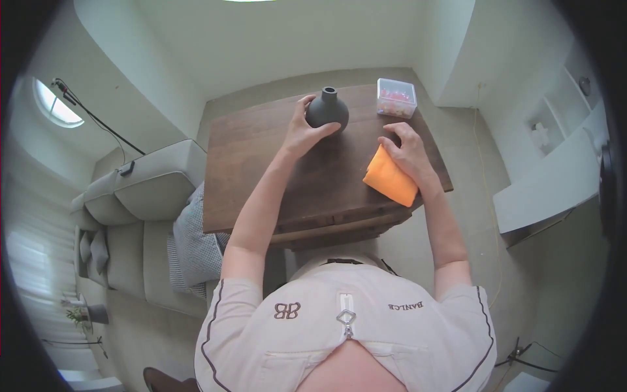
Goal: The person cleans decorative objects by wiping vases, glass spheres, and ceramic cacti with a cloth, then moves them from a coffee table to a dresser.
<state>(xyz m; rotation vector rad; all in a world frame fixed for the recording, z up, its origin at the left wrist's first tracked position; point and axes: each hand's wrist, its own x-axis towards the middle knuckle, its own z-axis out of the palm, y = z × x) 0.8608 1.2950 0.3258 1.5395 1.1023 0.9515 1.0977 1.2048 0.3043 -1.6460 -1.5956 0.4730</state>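
A dark grey round-bodied vase (326, 112) with a narrow neck is upright on the brown wooden table (251, 153). My left hand (305, 134) is closed around the vase's left side, fingers behind and thumb across its front. To the right, my right hand (408, 151) has its thumb over the top of a folded orange cloth (390, 178), and its fingers curl above it. The cloth is near the table's front right corner; the palm side of that hand is hidden.
A clear plastic box (396, 98) with reddish items inside stands at the table's back right. Left of the table is a grey sofa (153, 176) with a checked blanket (194, 245). A white shelf unit (552, 170) is on the right.
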